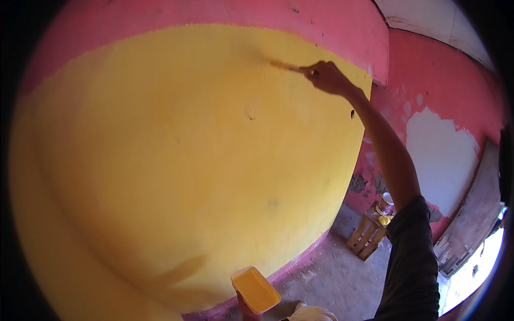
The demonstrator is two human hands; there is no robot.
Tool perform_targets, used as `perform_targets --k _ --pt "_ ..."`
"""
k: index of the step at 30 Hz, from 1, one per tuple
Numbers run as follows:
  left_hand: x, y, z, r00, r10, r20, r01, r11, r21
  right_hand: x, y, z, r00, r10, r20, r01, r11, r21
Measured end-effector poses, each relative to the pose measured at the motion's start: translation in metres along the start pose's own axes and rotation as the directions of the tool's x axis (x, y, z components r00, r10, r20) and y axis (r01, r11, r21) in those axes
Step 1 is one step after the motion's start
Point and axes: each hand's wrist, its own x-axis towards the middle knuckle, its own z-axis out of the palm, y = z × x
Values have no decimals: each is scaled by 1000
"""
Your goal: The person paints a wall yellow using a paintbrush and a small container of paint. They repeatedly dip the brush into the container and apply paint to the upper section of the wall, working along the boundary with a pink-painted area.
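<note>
My right hand (328, 78) is raised at the upper right, gripping the handle of a paintbrush (286, 66). The brush's tip points left against the yellow-painted wall (200, 140), a little below the uneven border with the pink paint (225, 12). Low in the view, my left hand (245, 308) holds a rectangular plastic tub (257, 289) of yellow paint from its left side. Most of that hand is hidden under the tub.
A wooden crate (366, 237) stands on the concrete floor (325, 277), with a paint can (384, 204) and a yellow item (385, 220) on or beside it. Behind, a pink wall (441, 76) carries a white patch (439, 156). A worn board (476, 216) leans at right near a bright opening.
</note>
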Motion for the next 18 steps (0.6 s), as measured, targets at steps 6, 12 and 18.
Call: perform_targets --k 6,12,18 --pt "-1 4 35 999 -37 27 38 998 -43 81 31 -57 991 21 -136 -35 994 -100" --pt "-1 5 31 990 111 -82 -93 976 199 37 17 9 994 -52 95 57 997 -43" --pt "3 9 26 991 -121 -65 109 980 -166 -44 15 57 763 94 640 -111 994 -14"
